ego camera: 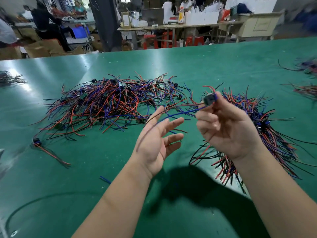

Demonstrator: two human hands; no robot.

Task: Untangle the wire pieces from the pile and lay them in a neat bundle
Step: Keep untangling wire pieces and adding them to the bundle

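One piece is out of the tangled red, blue and black wire pile (109,103) at mid green worktop (85,169). The right hand (228,127) pinches its black plastic plug (210,98), and the leads trail over the left hand (154,143), whose fingers are spread wide. The next move is probably to straighten the leads and lay the piece on the aligned wire bundle (262,127) towards the right edge.

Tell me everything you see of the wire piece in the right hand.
The wire piece has a small dark plastic-looking connector, blurred, pinched high in the right hand. Thin blue, red and dark insulated leads trail left from it, held above the green table; the blue one crosses the open left hand.
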